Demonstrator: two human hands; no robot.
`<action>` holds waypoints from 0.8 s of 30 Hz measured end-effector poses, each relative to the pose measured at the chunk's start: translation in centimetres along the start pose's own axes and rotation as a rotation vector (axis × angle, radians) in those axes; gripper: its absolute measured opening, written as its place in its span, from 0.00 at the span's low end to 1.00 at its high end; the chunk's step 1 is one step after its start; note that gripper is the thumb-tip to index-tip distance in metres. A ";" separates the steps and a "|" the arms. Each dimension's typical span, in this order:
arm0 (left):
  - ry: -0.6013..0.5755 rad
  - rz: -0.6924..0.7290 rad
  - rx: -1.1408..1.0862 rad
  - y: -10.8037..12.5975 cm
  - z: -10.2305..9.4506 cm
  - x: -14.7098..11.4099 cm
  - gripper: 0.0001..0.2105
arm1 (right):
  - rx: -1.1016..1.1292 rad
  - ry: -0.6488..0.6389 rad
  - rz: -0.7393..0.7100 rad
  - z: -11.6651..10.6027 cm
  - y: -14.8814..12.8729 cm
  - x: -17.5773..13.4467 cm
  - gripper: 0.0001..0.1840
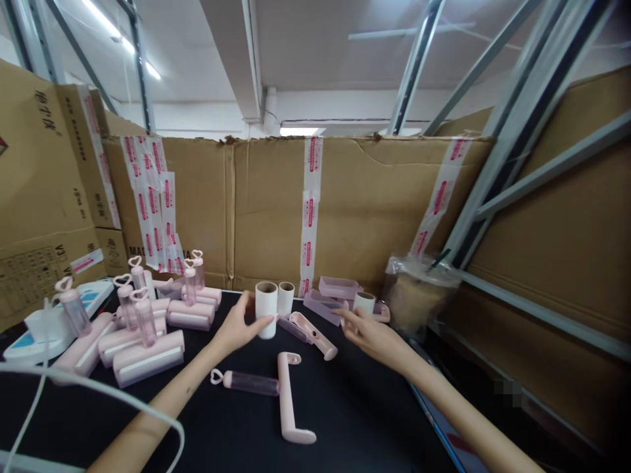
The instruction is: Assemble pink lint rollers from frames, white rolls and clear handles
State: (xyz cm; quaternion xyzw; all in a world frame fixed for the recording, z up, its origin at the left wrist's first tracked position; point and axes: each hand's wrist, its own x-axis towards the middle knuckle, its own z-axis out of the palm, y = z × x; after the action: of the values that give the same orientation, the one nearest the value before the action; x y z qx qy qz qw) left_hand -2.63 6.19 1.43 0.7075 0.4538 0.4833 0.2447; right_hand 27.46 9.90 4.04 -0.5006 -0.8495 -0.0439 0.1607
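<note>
My left hand (239,325) is closed around a white paper roll (266,315), thumb across its front, holding it upright. Directly behind this stands another white roll (286,299). Over on the right, my right hand (367,332) reaches to a third white roll (365,300), its fingers apart in front of it; whether they touch it I cannot tell. Between the hands lie a pink handle part (315,336) and a purple translucent piece (294,330). Nearer to me is a pink lint roller frame (286,401) with a translucent handle (254,383) ending in a heart-shaped loop.
Several pink lint rollers (148,358) are heaped at the left beside a white power strip (91,295) and a looping white cable (123,396). Purple translucent covers (323,307) lie at the back. A bagged drink cup (419,299) stands right. Cardboard walls (266,210) enclose the black table (227,433).
</note>
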 end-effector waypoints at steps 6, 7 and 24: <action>-0.187 0.045 -0.054 2.7 1.0 -4.5 0.15 | 0.575 0.195 -0.039 -1.1 -6.1 -1.3 0.18; -0.212 0.032 -0.052 2.7 1.3 -4.7 0.15 | 0.700 0.217 -0.036 -0.7 -7.2 -1.8 0.17; -0.287 -0.034 0.009 2.4 2.1 -5.4 0.17 | 1.029 0.114 -0.127 1.4 -9.5 -4.7 0.11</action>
State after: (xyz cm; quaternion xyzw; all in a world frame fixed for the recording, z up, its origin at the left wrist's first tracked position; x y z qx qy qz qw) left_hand -0.39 0.49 -0.05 0.7628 0.4282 0.3709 0.3117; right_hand 20.99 1.60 2.08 -0.3012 -0.7797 0.3425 0.4289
